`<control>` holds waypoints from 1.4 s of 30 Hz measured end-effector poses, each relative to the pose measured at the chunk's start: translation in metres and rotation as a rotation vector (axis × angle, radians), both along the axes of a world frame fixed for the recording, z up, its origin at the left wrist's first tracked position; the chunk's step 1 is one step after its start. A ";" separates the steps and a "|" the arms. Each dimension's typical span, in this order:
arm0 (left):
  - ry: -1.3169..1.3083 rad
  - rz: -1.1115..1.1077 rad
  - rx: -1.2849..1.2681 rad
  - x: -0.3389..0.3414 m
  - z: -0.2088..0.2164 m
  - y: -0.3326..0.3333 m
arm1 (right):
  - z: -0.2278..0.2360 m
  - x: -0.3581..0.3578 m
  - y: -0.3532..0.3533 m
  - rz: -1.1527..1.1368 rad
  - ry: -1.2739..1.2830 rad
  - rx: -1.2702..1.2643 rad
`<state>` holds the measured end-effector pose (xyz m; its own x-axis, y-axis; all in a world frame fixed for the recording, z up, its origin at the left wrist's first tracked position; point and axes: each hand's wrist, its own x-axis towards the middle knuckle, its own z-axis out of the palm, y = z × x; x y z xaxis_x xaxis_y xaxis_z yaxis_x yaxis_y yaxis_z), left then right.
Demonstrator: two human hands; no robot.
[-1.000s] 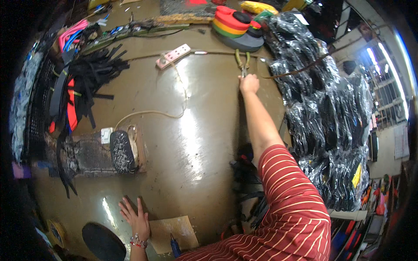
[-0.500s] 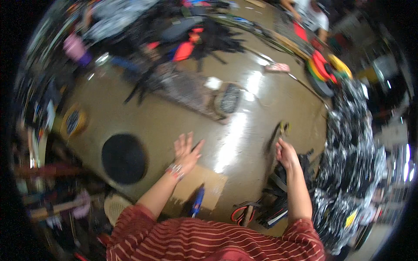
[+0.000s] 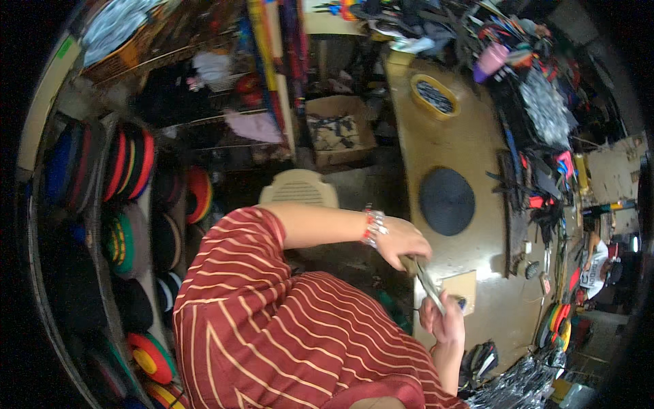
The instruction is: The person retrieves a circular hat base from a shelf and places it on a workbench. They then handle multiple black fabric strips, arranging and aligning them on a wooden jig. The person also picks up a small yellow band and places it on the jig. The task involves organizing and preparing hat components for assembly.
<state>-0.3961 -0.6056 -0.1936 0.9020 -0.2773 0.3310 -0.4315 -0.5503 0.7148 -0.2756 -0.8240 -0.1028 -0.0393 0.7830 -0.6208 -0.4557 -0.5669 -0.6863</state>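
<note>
My left hand point(image 3: 400, 244), with bracelets at the wrist, reaches across from the left and closes on the olive-brown handle end of what looks like a pair of scissors point(image 3: 428, 283). Below it, my right hand point(image 3: 446, 322) is closed round the metal blade end, thumb up along it. The tool is held tilted between both hands, over the near edge of the table point(image 3: 480, 146). Beside my right hand on the table lies a tan flat sheet point(image 3: 460, 283) with a small dark-blue thing partly behind my fingers. A round black disc point(image 3: 446, 201) lies farther along.
A yellow oval tray point(image 3: 455, 108) of small dark pieces sits at the table's far end. On the left, a shelf holds several coloured strap rolls point(image 3: 129, 163). A beige stool point(image 3: 296, 185) and a cardboard box point(image 3: 340, 102) stand between. A person point(image 3: 596, 266) works at the far right.
My view has swung left toward the shelves. My right hand, near the scissors on the table before, now holds them; my open left hand has come over and closed on their handle end.
</note>
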 end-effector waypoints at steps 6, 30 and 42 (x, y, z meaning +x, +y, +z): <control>0.364 1.258 -0.877 -0.272 -0.097 0.033 | -0.070 -0.163 0.097 -0.256 0.004 -0.033; -0.087 1.756 0.169 -0.240 -0.179 0.110 | -0.221 -0.267 -0.248 0.692 -0.234 -0.784; -0.230 0.756 -0.068 0.095 -0.079 0.004 | -0.256 -0.177 -0.272 0.164 -0.574 -0.683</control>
